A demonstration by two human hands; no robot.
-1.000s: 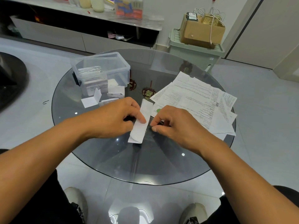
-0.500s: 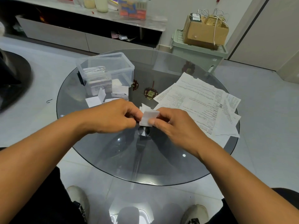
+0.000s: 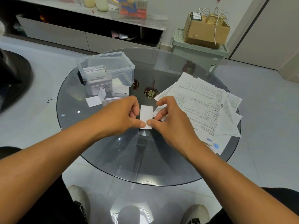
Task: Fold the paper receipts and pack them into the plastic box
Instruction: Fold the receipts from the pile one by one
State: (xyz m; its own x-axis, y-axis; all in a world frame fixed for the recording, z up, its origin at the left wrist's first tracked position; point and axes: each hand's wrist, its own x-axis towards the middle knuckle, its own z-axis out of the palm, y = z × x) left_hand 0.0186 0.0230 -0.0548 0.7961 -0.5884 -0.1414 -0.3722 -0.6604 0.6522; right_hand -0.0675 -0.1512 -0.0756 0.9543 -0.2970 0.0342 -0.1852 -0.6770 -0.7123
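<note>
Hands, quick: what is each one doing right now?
Left hand: pinches the folded receipt at its left edge.
Right hand: pinches the same receipt at its lower right corner.

Plastic box [image 3: 105,68] open-topped, folded slips [image 3: 103,98] crowding its front — paper sheets [image 3: 202,101] covering right side.

A round smoked-glass table [image 3: 100,149] stands on glossy pale floor tiles [image 3: 267,110]. Beyond the grip runs a low grey cabinet [image 3: 53,36]; far right, a brown cardboard box [image 3: 205,32] tops a pale green plastic bin [image 3: 195,50]
</note>
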